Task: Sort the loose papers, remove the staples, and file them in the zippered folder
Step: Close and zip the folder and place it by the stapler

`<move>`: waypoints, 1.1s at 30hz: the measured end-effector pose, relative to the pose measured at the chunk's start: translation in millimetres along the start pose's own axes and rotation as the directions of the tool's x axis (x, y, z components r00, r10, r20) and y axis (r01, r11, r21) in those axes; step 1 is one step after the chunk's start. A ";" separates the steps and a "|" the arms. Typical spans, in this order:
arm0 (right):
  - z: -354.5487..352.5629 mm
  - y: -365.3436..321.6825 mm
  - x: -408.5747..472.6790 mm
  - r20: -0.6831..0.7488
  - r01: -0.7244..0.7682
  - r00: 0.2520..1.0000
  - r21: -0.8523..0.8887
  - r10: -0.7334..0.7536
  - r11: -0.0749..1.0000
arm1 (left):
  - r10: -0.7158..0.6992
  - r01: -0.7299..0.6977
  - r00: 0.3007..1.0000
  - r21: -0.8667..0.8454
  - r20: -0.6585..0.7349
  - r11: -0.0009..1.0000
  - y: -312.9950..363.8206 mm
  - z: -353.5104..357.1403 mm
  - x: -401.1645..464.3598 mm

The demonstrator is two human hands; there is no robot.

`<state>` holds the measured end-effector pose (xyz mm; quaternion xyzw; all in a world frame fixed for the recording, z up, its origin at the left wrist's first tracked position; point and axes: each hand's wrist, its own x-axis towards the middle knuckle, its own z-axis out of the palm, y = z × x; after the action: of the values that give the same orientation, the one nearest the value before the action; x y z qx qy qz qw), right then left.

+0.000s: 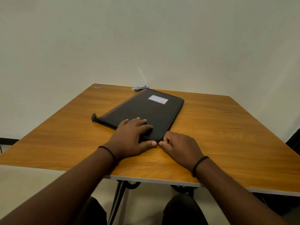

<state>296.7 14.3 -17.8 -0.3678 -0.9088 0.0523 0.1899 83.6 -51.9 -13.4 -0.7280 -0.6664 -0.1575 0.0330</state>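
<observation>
Pressing your left hand flat, fingers spread, on the near end of the black fabric zippered folder steadies it on the wooden table while your right hand pinches at its near corner, likely the zipper pull.

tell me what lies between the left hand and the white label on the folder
Nothing: in the head view only the bare black cover of the folder runs from the left hand up to the white label.
</observation>
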 end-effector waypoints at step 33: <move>-4.2 67.3 46.0 -0.063 -0.261 0.965 -0.087 0.256 0.961 | 0.071 -0.054 0.994 0.207 -0.078 0.977 -47.5 -20.0 -29.5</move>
<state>311.7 94.5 -15.7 -0.4931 -0.8493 0.0244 0.1870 31.5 -80.1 -10.2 -0.7341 -0.6538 -0.1179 0.1408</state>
